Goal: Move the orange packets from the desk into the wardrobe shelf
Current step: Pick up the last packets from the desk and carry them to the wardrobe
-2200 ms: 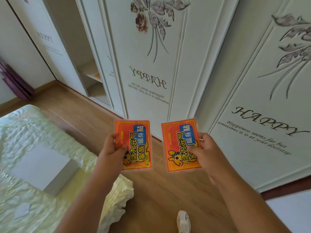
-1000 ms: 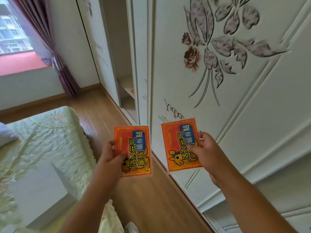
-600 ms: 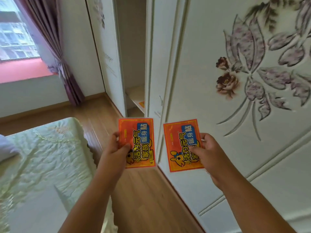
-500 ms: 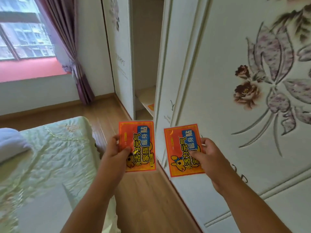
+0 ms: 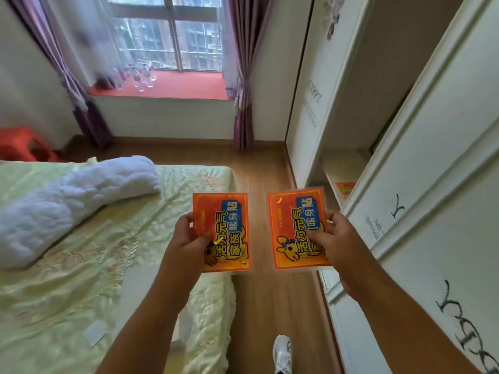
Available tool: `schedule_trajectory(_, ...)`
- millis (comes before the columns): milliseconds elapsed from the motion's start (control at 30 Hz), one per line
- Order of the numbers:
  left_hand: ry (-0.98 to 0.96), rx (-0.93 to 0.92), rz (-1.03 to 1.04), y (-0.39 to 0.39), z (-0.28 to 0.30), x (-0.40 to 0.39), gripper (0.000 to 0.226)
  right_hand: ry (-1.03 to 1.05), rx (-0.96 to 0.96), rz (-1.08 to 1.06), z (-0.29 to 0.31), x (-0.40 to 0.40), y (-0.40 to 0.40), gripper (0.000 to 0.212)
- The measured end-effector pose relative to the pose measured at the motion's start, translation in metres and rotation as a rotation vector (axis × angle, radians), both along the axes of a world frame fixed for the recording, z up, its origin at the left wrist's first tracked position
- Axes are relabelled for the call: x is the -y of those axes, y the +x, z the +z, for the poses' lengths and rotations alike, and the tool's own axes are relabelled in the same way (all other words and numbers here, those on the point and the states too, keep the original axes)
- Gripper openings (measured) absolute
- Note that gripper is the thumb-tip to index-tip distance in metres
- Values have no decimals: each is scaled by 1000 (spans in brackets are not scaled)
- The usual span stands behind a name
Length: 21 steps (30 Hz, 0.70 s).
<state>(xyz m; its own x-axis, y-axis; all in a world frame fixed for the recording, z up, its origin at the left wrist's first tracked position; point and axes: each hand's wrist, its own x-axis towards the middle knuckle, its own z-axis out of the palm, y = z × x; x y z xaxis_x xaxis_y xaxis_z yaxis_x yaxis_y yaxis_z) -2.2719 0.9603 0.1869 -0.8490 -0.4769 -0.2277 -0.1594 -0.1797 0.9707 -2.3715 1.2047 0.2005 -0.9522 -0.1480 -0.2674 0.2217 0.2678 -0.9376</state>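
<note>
I hold two flat orange packets upright in front of me, printed sides facing me. My left hand (image 5: pixel 187 242) pinches the left packet (image 5: pixel 226 225) by its lower left edge. My right hand (image 5: pixel 336 241) grips the right packet (image 5: pixel 293 225) at its right side. Ahead on the right the wardrobe stands open between two white sliding doors. Its low pale shelf (image 5: pixel 343 164) carries another orange packet (image 5: pixel 345 188) near the front edge. Both hands are short of the opening, over the wooden floor.
A bed with a pale green cover (image 5: pixel 89 263) and a rolled white blanket (image 5: pixel 73 201) fills the left. White wardrobe doors (image 5: pixel 432 211) run along the right. A window sill with bottles (image 5: pixel 140 75), purple curtains and a red stool (image 5: pixel 20 144) lie ahead.
The view has swung left along the wardrobe toward the window. The open section and its shelf are now nearer on the right. Both hands keep holding their packets the same way.
</note>
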Motion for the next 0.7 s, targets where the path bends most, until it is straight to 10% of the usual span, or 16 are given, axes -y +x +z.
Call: schedule_trajectory(700,-52,33,94,-228,11,-55,31,-88,2,143,-1,-37,-268,24)
